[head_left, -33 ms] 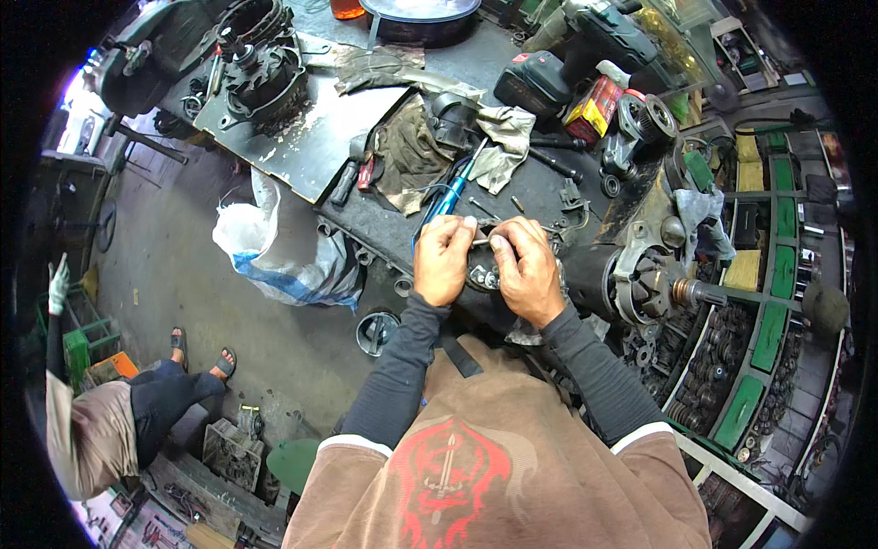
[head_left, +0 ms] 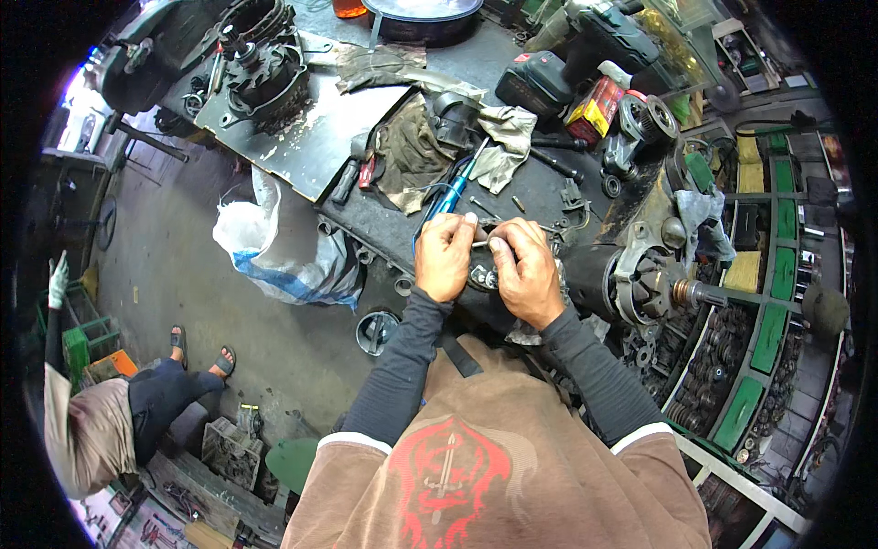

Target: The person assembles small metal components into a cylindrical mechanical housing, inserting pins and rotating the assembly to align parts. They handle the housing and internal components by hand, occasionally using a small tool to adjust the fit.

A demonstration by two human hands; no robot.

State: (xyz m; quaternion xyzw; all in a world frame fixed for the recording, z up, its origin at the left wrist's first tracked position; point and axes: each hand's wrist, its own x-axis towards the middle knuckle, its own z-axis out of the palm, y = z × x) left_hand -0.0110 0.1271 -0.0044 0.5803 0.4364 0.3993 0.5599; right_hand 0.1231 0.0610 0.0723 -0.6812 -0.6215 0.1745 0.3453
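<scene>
My left hand (head_left: pixel 443 256) and my right hand (head_left: pixel 526 267) are close together at the bench's front edge, thumbs toward each other. Both pinch a small, thin, pale rod-like piece (head_left: pixel 479 243), mostly hidden by the fingers. Just below it shows a metal part (head_left: pixel 484 277), partly covered by my right hand. Beyond my left hand lies a blue soldering-iron-like tool (head_left: pixel 452 194) with a thin tip and a cable. A small wired part (head_left: pixel 573 194) lies past my right hand, with small pins (head_left: pixel 519 203) near it.
Right of my hands is a motor-like assembly (head_left: pixel 637 284) with a shaft. Rags (head_left: pixel 412 151), a black case (head_left: pixel 535 82) and a red-yellow box (head_left: pixel 596 108) lie on the bench. A white sack (head_left: pixel 247 229) stands left; a co-worker (head_left: pixel 96 425) is at far left.
</scene>
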